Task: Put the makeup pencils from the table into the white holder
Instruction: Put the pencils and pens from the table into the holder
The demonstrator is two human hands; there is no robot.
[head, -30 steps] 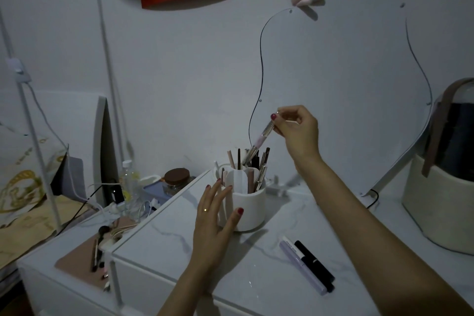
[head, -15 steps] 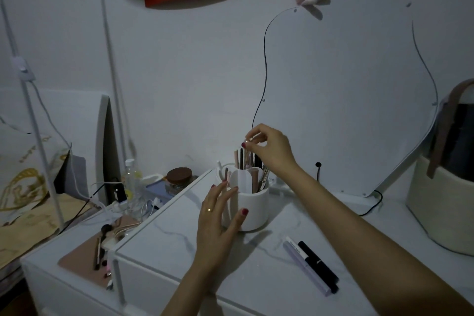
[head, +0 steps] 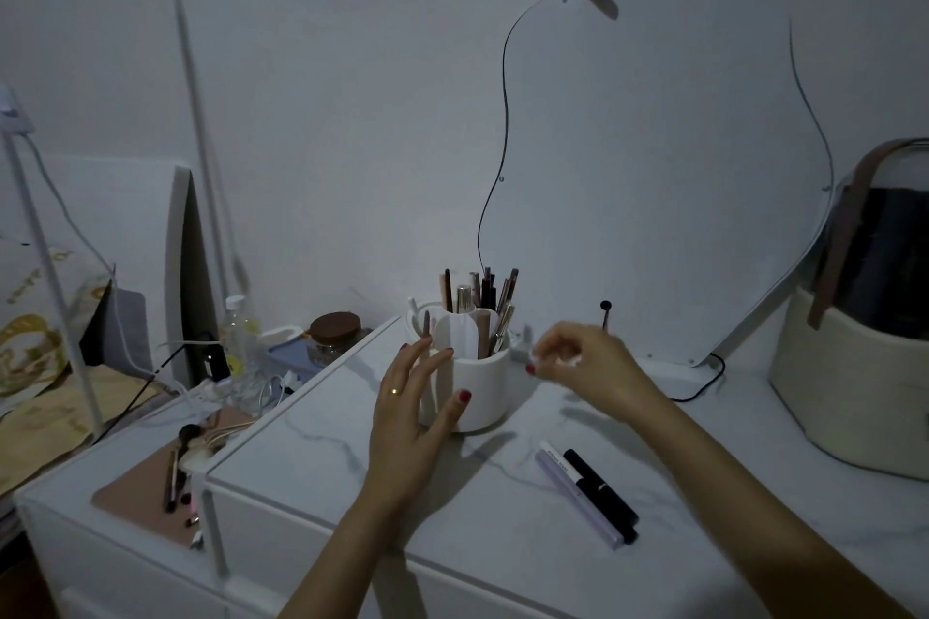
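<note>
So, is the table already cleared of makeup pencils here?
No, a lilac pencil and a black pencil lie side by side on the table, right of the white holder.

Smooth matt white holder (head: 477,392) stands on a glossy marble-veined table (head: 321,457), beside a rough woven basket (head: 849,397).

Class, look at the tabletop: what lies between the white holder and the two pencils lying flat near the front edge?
Nothing: in the head view, only bare marbled table separates the white holder from the lilac pencil and black pencil.
</note>
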